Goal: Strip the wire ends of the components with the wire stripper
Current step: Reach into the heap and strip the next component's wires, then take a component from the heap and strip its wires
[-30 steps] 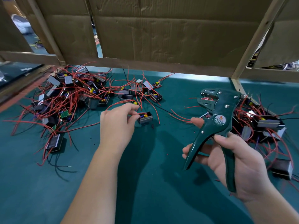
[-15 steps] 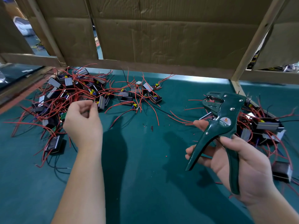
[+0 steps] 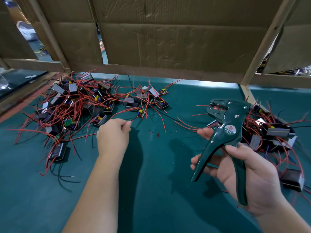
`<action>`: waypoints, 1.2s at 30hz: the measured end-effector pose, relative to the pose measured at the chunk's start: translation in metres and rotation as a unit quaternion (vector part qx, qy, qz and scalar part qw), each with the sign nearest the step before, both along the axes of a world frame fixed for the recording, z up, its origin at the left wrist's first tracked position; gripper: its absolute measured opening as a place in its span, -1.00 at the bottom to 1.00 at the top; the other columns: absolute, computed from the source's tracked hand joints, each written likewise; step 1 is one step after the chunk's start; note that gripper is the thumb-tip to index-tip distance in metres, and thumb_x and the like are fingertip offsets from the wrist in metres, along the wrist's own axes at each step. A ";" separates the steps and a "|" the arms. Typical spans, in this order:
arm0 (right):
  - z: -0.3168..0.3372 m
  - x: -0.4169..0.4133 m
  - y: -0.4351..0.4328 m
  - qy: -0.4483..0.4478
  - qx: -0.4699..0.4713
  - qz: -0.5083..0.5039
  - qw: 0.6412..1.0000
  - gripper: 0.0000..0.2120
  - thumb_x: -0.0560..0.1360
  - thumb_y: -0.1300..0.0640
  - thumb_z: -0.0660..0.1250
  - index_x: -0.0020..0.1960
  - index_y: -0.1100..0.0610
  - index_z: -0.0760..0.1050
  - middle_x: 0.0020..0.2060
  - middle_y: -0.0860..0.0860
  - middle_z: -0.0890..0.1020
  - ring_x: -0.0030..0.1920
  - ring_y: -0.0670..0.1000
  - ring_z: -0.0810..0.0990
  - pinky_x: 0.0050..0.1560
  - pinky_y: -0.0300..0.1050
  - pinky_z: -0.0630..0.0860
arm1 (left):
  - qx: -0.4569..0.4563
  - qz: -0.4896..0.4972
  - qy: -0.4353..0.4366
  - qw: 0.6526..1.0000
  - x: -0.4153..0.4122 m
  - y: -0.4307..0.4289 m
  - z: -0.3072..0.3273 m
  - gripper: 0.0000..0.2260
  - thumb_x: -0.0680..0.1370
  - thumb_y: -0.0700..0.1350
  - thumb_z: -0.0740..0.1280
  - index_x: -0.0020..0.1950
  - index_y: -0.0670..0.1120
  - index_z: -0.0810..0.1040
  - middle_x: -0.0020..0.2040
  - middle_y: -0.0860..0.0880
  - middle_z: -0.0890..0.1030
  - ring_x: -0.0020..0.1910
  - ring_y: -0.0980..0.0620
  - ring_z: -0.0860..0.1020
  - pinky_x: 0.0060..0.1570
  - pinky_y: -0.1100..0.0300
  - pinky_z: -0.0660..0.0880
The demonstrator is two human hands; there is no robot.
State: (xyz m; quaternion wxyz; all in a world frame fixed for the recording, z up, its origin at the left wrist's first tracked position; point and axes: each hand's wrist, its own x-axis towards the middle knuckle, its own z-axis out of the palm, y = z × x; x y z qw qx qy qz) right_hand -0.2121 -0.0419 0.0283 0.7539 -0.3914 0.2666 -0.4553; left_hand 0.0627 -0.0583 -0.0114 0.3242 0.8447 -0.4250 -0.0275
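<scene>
The left grip pinches a wire running toward 1 o'clock to its component on the desk. The wire stripper, clasped in the right grip with handles spread, sits at 3 o'clock from that wire, its long axis 5 to 11 o'clock, head end nearest it.

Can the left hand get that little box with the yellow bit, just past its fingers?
Probably yes. The little box lies on the green mat just beyond the left hand, and nothing blocks the way. The fingers pinch a wire that seems to lead to it.
</scene>
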 end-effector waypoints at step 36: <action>0.010 0.002 0.005 -0.024 0.001 0.012 1.000 0.05 -0.08 0.00 0.65 0.28 0.43 0.38 0.24 0.29 0.53 -0.25 0.42 0.58 -0.18 0.39 0.52 | 0.244 0.073 0.022 0.967 0.017 -0.001 0.026 -0.37 0.55 0.22 0.19 0.40 -0.24 0.28 0.36 -0.26 0.40 0.33 -0.26 0.37 0.27 -0.04 0.33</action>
